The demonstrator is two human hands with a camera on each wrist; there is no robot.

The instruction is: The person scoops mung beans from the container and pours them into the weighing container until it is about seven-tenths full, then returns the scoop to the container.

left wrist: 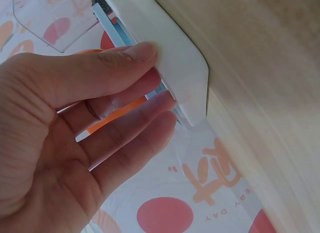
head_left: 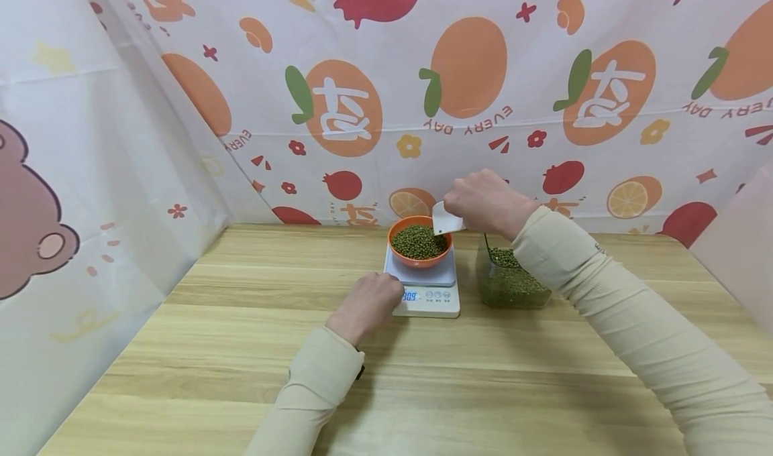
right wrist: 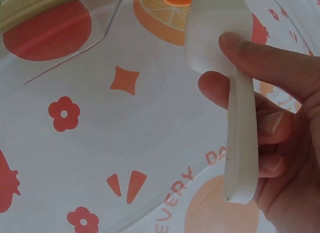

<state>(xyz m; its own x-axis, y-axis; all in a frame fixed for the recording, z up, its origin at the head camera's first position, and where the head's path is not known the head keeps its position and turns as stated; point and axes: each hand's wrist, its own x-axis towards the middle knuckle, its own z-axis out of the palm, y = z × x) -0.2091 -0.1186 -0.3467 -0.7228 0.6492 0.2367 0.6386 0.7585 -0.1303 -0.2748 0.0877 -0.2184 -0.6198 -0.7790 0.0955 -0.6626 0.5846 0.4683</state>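
My right hand (head_left: pixel 488 201) grips the handle of a white plastic scoop (right wrist: pixel 242 138), its thumb pressed near the scoop's head. In the head view the scoop is tilted over the right rim of an orange bowl (head_left: pixel 421 263), with a few beans on it. Green mung beans (head_left: pixel 417 241) fill much of the bowl, which stands on a white kitchen scale (head_left: pixel 449 308). At the scale's front left corner is my left hand (head_left: pixel 371 302). The left wrist view shows its thumb and fingertips touching the scale's edge, fingers loosely extended. The hand partly covers the lit display.
A clear container (head_left: pixel 513 298) of more mung beans stands right of the scale, partly hidden by the right forearm. Everything rests on a wood-grain table (head_left: pixel 241 349). A fruit-printed curtain (head_left: pixel 260 100) hangs right behind the table's back edge.
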